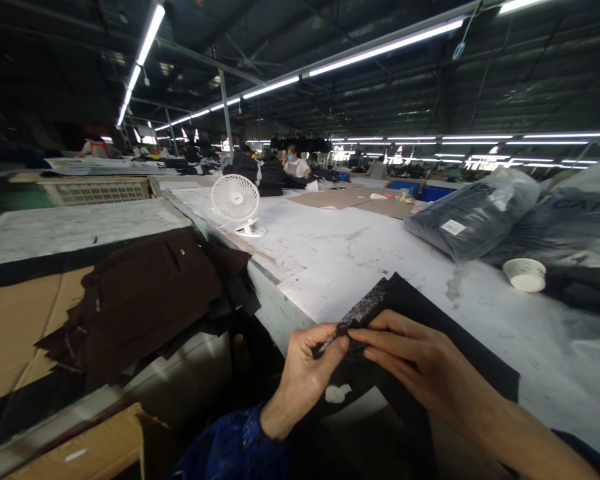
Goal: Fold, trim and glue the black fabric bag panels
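Dark cloth pieces [443, 317] lie partly on the white table, their frayed, whitish edge turned up toward my hands. My left hand [307, 373] pinches that edge between thumb and fingers. Close beside it, my right hand [425, 363] has its fingertips pressed together on the same cloth, near the left thumb. Whether it holds a single layer or several cannot be told. Below the hands, dark cloth hangs over the table's near edge, and a small white scrap [335, 394] shows there.
A white clip fan [236, 199] stands on the table [330, 247]. At right are plastic-bagged dark goods [475, 213] and a paper bowl [525, 275]. A pile of dark brown cut cloth [150, 293] lies left, above an open cardboard box [100, 447]. A masked person [295, 165] sits farther back.
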Available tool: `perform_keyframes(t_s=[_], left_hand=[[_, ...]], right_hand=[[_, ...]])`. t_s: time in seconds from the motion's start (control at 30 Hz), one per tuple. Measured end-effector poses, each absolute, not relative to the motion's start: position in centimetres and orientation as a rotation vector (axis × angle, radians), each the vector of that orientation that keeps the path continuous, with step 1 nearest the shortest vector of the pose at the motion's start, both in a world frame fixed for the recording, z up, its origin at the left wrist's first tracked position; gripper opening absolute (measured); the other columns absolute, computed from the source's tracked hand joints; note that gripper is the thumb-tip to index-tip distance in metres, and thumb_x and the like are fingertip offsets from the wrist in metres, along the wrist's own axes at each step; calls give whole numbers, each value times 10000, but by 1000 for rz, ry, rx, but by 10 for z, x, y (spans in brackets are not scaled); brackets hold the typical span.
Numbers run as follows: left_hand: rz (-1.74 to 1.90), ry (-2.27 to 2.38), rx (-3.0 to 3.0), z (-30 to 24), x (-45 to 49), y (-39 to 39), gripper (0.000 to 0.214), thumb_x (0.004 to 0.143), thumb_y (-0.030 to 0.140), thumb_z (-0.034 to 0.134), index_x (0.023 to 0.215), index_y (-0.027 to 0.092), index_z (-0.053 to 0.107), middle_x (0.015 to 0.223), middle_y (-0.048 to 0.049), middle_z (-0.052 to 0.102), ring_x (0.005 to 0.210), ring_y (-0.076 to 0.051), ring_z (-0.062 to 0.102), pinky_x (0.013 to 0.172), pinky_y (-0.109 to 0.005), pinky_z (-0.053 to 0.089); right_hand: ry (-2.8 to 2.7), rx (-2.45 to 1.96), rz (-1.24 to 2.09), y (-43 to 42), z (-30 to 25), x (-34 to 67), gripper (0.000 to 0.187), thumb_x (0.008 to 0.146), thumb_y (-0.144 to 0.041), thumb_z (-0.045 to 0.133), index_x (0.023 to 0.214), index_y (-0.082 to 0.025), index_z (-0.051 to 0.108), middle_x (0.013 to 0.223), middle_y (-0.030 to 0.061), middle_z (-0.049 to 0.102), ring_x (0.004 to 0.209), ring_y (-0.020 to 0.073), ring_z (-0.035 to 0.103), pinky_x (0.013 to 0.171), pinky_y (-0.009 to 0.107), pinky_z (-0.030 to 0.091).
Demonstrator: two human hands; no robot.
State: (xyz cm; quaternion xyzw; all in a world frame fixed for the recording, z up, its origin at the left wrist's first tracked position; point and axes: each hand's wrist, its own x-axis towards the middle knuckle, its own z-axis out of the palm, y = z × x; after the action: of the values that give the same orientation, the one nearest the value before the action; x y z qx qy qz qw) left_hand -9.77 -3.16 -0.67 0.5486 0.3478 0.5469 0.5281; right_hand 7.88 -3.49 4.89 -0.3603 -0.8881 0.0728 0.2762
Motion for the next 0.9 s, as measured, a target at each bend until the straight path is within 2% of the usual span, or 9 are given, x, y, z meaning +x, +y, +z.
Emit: perform_keyframes(t_s=[0.17,0.3,0.43,0.5,0.57,0.63,0.7,0.8,0.9], left_hand=[[1282,839,1349,-11,-96,-31,327,857,417,582,862,122,723,719,-25,623,676,-123,521,630,-232,435],[1212,827,1344,-13,-97,-30,376,857,465,567,786,115,683,653,-12,550,629,-111,480,588,-230,421],[1206,851,1307,-15,-95,-30,400,840,497,576,737,118,651,594,11,461,569,-86,413,517,-204,373],[1214,869,1318,-14,-93,-31,412,830,518,575,744,123,654,583,15,432,554,-84,389,496,-201,351],[1220,878,1371,-13,-90,-34,410,837,515,562,745,126,653,585,17,408,551,-82,359,491,-203,316],[1212,876,1473,-10,-89,-38,397,857,486,543,733,123,648,584,20,384,552,-80,323,498,-213,282],[1181,834,1553,-7,-89,-41,394,874,468,528,734,121,653,587,19,387,562,-85,316,517,-224,282],[1105,729,1489,0,-94,-45,481,911,508,440,765,118,680,636,-15,490,622,-118,406,596,-244,355],[1039,656,1365,5,-97,-45,590,934,555,327,780,113,686,671,-45,547,663,-144,459,689,-272,400]], right_hand=[[-2363,-993,226,-30,48,82,256,916,-226,527,1089,-238,715,835,40,631,701,136,601,568,236,487],[-2333,-1129,318,-26,55,87,264,915,-268,523,1099,-237,709,812,29,641,651,125,601,548,235,482],[-2293,-1274,290,-28,69,91,294,944,-320,459,949,-222,735,770,34,652,588,122,592,486,240,449],[-2239,-1249,87,-30,72,91,262,928,-314,481,934,-223,727,844,55,678,678,159,621,562,277,486],[-2240,-1140,-153,-31,72,90,217,892,-302,548,1029,-237,703,1001,76,690,889,228,626,745,361,508],[-2308,-1029,-287,-31,69,89,270,856,-274,614,1120,-250,666,1088,75,684,1079,277,556,902,441,445],[-2399,-994,-258,-31,68,88,274,822,-241,671,1095,-254,670,985,56,709,1073,272,544,921,451,413],[-2454,-1027,-111,-30,70,89,220,755,-190,738,965,-244,702,778,21,697,924,237,573,873,426,418],[-2434,-1099,1,-29,75,90,240,723,-158,753,945,-237,709,788,24,690,895,227,580,851,415,428]])
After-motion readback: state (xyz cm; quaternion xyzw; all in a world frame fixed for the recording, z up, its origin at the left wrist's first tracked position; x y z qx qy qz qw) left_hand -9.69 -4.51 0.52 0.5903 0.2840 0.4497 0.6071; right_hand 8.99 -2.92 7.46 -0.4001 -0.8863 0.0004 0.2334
